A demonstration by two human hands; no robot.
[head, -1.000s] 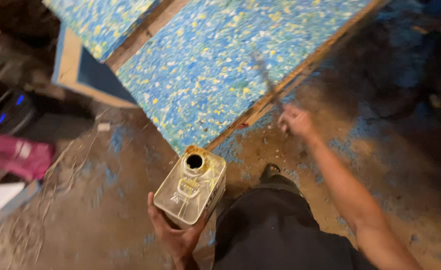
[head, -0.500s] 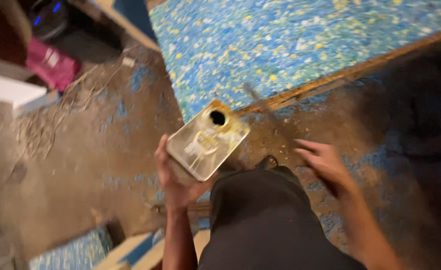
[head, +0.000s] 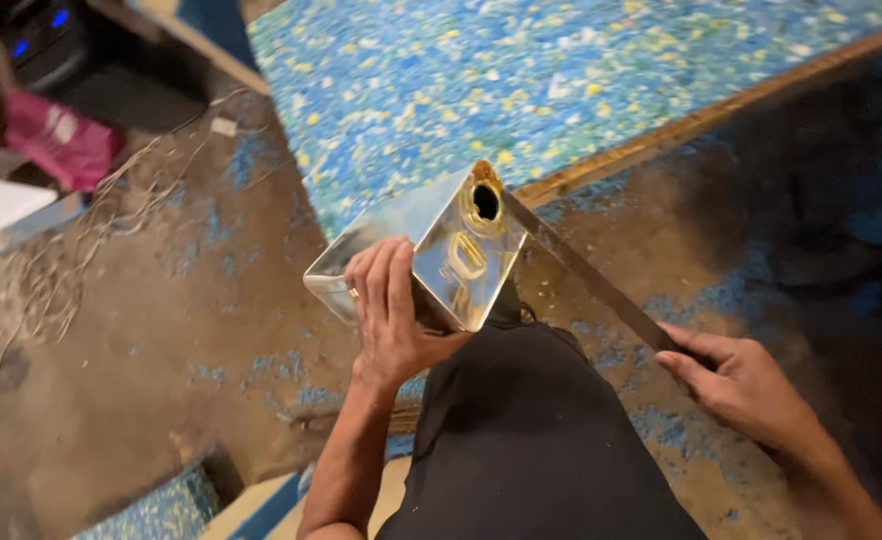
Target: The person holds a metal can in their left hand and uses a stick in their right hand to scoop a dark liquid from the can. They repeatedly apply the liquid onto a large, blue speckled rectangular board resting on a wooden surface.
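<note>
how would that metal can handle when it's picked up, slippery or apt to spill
The can looks glossy and flat-sided, so probably a bit slippery; the left hand wraps it from one side. Its opening is uncapped with yellowish residue around the rim, so tilting it likely risks a spill. Its rigid sheet-metal walls should not flex, though they may dent.

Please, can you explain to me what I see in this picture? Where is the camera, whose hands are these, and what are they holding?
The camera sits on a person's head and looks down, so both hands are that person's own. The left hand grips a shiny rectangular metal can, tilted, with a round open mouth at its top. The right hand holds one end of a long flat blade, whose other end reaches the can's mouth. The dark shape below is the person's clothed leg. Beyond lies a large slab of blue foam with yellow flecks on a wooden edge. The brown floor carries blue crumbs and scraps.
</note>
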